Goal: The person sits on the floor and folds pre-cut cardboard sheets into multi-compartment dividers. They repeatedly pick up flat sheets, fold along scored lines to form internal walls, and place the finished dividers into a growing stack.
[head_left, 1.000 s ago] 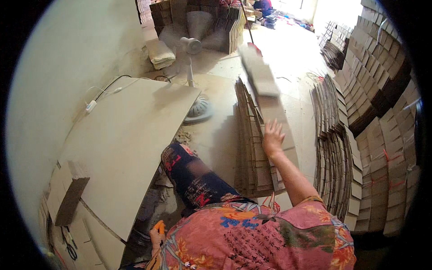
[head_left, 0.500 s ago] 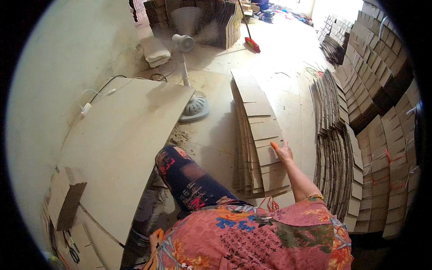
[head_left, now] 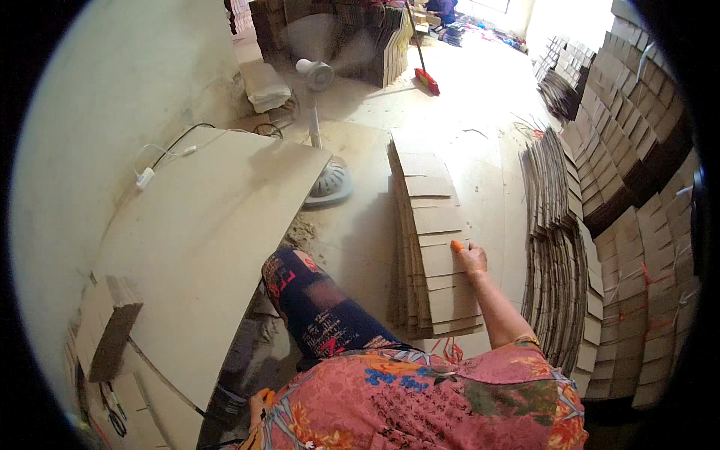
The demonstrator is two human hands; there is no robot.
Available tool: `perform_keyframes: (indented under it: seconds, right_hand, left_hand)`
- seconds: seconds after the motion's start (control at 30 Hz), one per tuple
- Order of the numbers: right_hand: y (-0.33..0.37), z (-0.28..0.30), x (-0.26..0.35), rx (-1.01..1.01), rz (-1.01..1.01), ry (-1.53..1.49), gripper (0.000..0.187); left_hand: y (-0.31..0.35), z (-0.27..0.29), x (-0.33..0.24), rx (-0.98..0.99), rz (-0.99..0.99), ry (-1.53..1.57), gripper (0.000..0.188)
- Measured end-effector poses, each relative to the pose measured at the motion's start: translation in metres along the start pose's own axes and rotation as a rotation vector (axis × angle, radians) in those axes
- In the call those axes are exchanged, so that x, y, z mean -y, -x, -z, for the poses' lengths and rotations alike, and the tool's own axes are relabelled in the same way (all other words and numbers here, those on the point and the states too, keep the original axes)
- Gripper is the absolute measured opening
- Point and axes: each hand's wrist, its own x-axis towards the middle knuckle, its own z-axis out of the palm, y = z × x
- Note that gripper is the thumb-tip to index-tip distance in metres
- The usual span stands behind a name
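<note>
A stack of long slotted cardboard strips (head_left: 436,217) stands on the floor in front of me, right of my bent knee. My right hand (head_left: 471,259) is closed on the right edge of the top strip. Its thumb, with an orange covering on the tip, lies on the upper face, and the other fingers are curled at the edge, partly hidden. Low at my left side, my left hand (head_left: 260,405) rests by my hip next to the board table. Orange shows at its fingertips too. My shirt covers much of it, and its grip is not visible.
A pale board table (head_left: 217,202) fills the left, with a cardboard bundle (head_left: 112,330) and scissors (head_left: 116,420) on it. A running fan (head_left: 319,75) stands beyond its corner. Tall cardboard stacks (head_left: 559,247) line the right. Farther off are a red broom (head_left: 427,81) and a person (head_left: 442,9).
My right hand's fingers have gone from spread to curled at the strip's edge. The top strip has shifted left and sits closer in line with the stack. The whole view has moved slightly.
</note>
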Motion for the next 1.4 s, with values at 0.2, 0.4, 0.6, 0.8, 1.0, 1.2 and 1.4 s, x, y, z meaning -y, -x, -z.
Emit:
perform_keyframes:
  seconds: [0.2, 0.4, 0.6, 0.8, 1.0, 1.2, 1.4]
  right_hand:
    - [0.043, -0.006, 0.012, -0.031, -0.011, 0.118, 0.053]
    - [0.009, -0.008, -0.055, -0.148, 0.045, 0.053, 0.057]
    - [-0.018, 0.007, -0.109, -0.080, 0.013, -0.090, 0.057]
    - [-0.033, -0.031, -0.055, -0.171, 0.158, 0.002, 0.066]
    - [-0.012, -0.006, -0.019, -0.276, 0.299, 0.225, 0.067]
    - [0.067, -0.021, 0.123, -0.255, 0.766, -0.145, 0.042]
    - [0.230, -0.035, 0.281, 0.084, 1.357, -0.425, 0.031]
  left_hand:
    - [0.007, -0.010, 0.024, 0.038, 0.173, 0.087, 0.025]
    - [-0.010, 0.035, -0.203, -0.022, 0.069, 0.049, 0.022]
    - [-0.039, 0.128, -0.264, -0.405, -0.117, -0.060, 0.013]
    - [-0.070, 0.285, -0.201, -1.001, -0.100, -0.587, 0.033]
    - [-0.097, 0.373, -0.198, -0.922, 0.047, -0.919, 0.055]
    - [-0.108, 0.423, -0.176, -0.824, 0.003, -0.605, 0.018]
    - [-0.111, 0.423, -0.209, -1.010, -0.037, -0.381, 0.018]
